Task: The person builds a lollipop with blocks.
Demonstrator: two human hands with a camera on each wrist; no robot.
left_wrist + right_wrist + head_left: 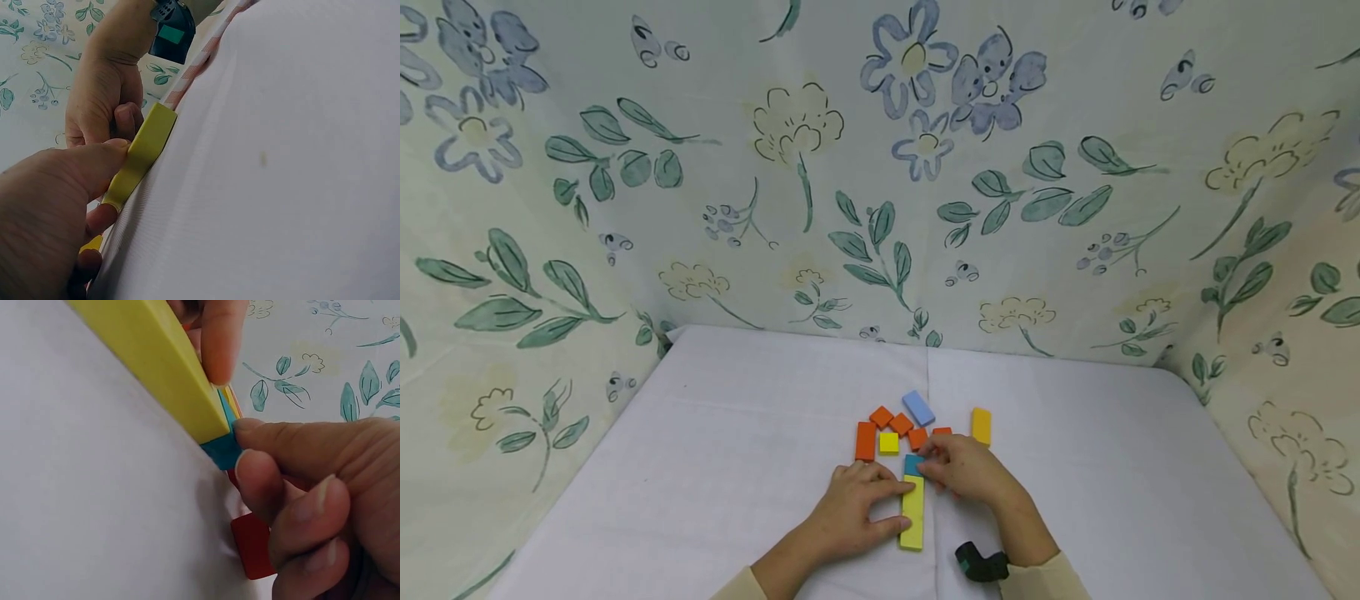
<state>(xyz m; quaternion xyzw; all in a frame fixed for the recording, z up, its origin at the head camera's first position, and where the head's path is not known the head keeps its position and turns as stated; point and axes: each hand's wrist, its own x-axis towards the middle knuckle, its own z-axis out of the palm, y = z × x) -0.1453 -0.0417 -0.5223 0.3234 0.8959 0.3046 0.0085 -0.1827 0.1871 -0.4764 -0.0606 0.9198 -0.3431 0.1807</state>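
A long yellow block [912,517] lies on the white cloth, with a small blue block [913,464] against its far end. My left hand [859,507] holds the yellow block near its left side, thumb and forefinger on it. At the far end, my right hand [966,468] pinches the blue block between thumb and forefinger. In the right wrist view, the blue block [222,450] touches the end of the yellow block [156,362]. A red block [253,545] shows beside the right fingers. The right hand partly hides some red pieces.
Beyond the hands lie a red block [865,441], a small yellow square [889,444], several orange-red squares [901,425], a light blue block [918,407] and an orange-yellow block [981,426]. A black device [981,563] is on the right wrist. Floral cloth [880,167] hangs behind the table.
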